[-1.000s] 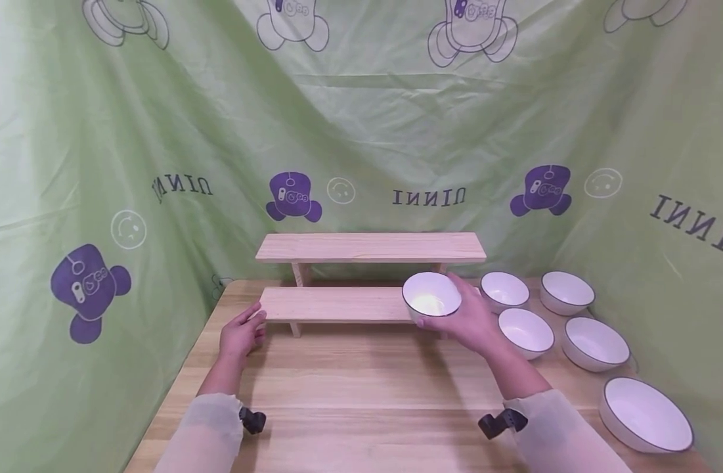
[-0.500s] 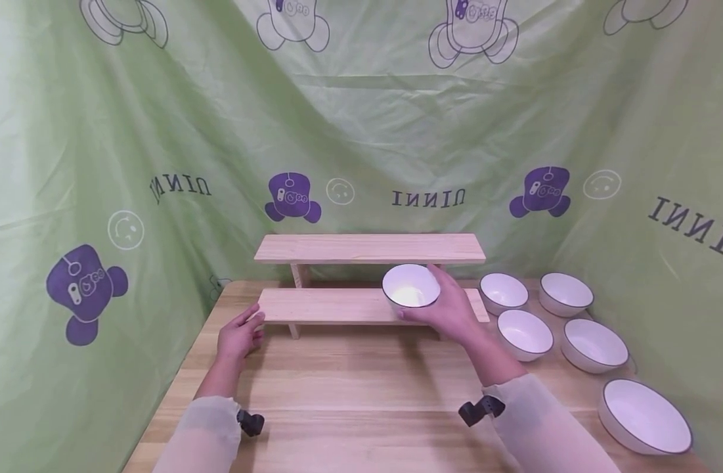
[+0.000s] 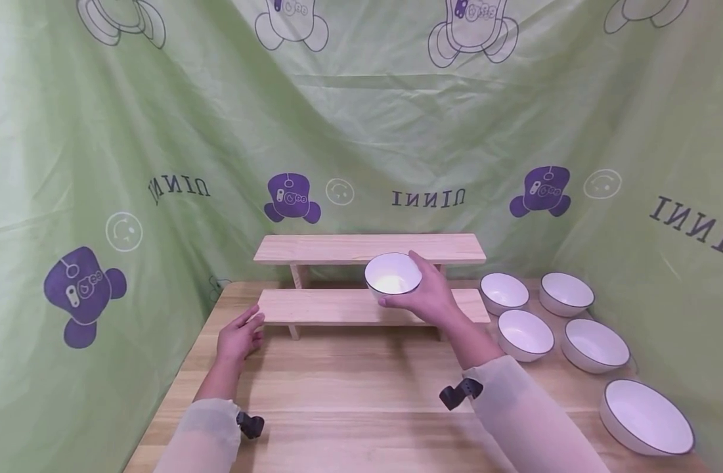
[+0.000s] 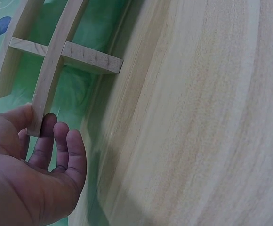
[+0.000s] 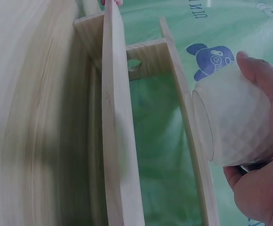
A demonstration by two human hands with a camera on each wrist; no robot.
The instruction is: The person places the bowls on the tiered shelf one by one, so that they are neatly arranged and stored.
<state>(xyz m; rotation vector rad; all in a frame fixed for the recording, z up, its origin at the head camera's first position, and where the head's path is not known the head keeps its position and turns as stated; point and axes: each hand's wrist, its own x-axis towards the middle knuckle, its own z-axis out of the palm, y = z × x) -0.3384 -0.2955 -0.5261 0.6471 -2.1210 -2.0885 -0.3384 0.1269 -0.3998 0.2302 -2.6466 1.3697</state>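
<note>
While the left hand pinched the lower shelf by one end, the right hand gripped a bowl above that shelf, apparently mid-carry: pickup done, setting down not yet, with five other bowls standing on the table at right.

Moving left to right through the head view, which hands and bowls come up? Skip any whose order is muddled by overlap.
Left hand → held bowl → right hand → back-left standing bowl → back-right standing bowl → nearest standing bowl.
</note>
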